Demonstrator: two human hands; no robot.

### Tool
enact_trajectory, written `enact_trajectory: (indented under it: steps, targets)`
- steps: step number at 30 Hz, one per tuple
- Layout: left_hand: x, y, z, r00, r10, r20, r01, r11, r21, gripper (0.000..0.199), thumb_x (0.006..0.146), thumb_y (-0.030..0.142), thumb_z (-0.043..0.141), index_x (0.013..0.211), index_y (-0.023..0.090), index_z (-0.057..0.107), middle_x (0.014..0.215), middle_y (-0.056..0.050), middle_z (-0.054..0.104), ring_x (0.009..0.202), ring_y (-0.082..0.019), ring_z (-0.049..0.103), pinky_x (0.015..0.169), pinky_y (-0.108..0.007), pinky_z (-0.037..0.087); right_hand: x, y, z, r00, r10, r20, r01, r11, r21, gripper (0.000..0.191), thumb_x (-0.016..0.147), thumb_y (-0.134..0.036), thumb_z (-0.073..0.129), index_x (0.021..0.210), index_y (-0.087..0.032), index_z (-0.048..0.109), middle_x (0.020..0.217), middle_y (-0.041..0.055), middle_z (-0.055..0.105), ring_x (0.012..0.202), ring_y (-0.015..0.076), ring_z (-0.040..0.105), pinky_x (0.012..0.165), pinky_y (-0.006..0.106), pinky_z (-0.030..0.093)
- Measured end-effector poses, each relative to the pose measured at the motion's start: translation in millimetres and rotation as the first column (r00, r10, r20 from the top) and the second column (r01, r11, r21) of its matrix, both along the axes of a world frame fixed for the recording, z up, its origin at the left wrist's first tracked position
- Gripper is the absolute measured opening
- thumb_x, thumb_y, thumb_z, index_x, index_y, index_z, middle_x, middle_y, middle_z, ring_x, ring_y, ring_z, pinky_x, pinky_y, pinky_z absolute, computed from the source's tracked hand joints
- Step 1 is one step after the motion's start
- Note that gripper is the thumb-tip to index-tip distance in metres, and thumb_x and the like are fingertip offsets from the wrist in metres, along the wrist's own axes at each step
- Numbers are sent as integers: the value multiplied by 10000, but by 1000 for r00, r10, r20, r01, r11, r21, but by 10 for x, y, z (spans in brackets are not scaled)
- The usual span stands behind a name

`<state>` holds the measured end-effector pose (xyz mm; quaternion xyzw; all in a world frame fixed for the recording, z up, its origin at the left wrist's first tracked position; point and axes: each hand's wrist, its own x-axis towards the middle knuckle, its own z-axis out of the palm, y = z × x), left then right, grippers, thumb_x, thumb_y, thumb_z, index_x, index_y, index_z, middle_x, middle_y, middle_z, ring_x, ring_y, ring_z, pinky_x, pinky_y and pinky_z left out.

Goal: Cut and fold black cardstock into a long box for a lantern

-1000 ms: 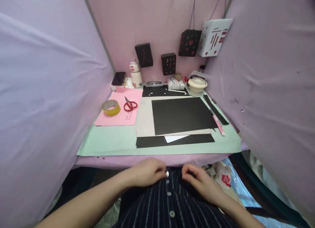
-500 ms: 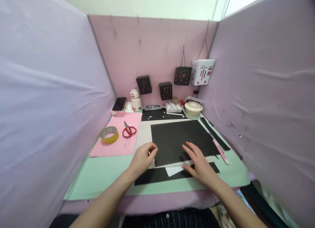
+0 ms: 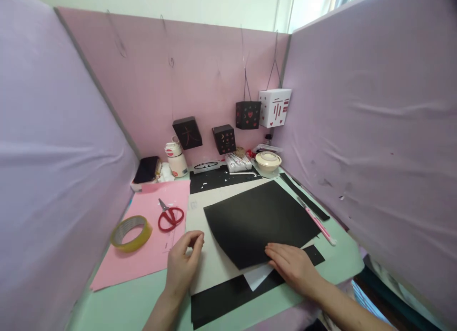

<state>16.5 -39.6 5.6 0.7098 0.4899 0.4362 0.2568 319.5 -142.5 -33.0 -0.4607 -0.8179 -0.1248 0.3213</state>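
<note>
Lifting seems the step: over the green-covered bench [image 3: 117, 306], the right hand [image 3: 293, 264] pinches the black rectangular paper sheet [image 3: 259, 219] at five o'clock; the empty, half-open left hand [image 3: 183, 259], at eight o'clock, should steady it.

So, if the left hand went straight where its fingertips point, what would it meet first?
Probably the left edge of the large black sheet, though the left hand might pass above it; height is unclear.
</note>
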Motion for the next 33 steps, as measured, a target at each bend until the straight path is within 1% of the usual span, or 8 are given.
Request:
enact_trajectory:
  steps: [4,8,12,17,23,26,29,33]
  targets:
    - [-28,12,-17,995,81,53,-80,997,-20,222,880,405,539,876,205,634,758,-7,655,713,-170,622,707,-285,481,16,99,162,935,-143,-323,177,981,77,164,928,-185,491,920,-198,654,803,47,703,716,161,670,644,269,535]
    - [14,26,-30,995,67,79,-62,996,-62,238,880,410,524,901,195,624,775,-19,651,736,-180,630,712,-297,489,-35,305,506,689,-308,-656,396,918,-14,384,935,-304,511,581,-207,399,541,-59,350,483,87,344,467,239,310]
    - [54,24,-18,996,15,91,-3,992,-130,257,871,415,530,959,188,611,846,-41,658,768,-194,648,712,-316,508,-102,426,843,511,-296,-807,442,896,-48,452,903,-423,550,578,-210,320,575,-65,223,529,88,237,485,257,217]
    - [66,60,-57,973,-18,232,59,984,-171,374,837,430,587,1112,184,530,993,-74,622,809,-197,655,690,-326,530,-159,408,1054,419,-212,-883,414,910,-22,409,841,-462,625,590,-189,452,575,-63,273,550,90,263,509,248,237]
    - [74,75,49,760,73,646,182,930,-319,759,711,381,781,1317,278,336,1372,-157,449,973,-217,660,818,-381,540,-389,296,1040,363,-115,-925,249,968,-23,282,747,-417,725,671,-173,605,577,-49,472,556,103,406,536,244,341]
    - [-44,79,165,532,147,834,504,737,-451,695,766,582,680,1260,201,373,1336,-231,489,1032,-307,665,867,-455,525,-520,210,926,386,-83,-919,147,989,-27,224,707,-326,761,626,-185,606,584,-45,540,564,112,476,560,245,392]
    - [-212,121,168,461,159,873,702,537,-468,714,774,749,518,1121,127,490,1190,-247,603,1064,-367,646,862,-491,526,-584,95,748,467,-16,-884,9,1000,-13,182,719,-232,720,576,-199,612,599,-35,595,585,132,538,578,251,435]
    - [-336,198,45,555,105,825,560,686,-464,492,807,658,532,899,181,608,884,-102,716,916,-301,694,815,-447,558,-525,-85,516,539,-4,-842,-32,999,-26,189,767,-225,646,579,-216,652,625,-11,646,587,158,579,573,273,472]
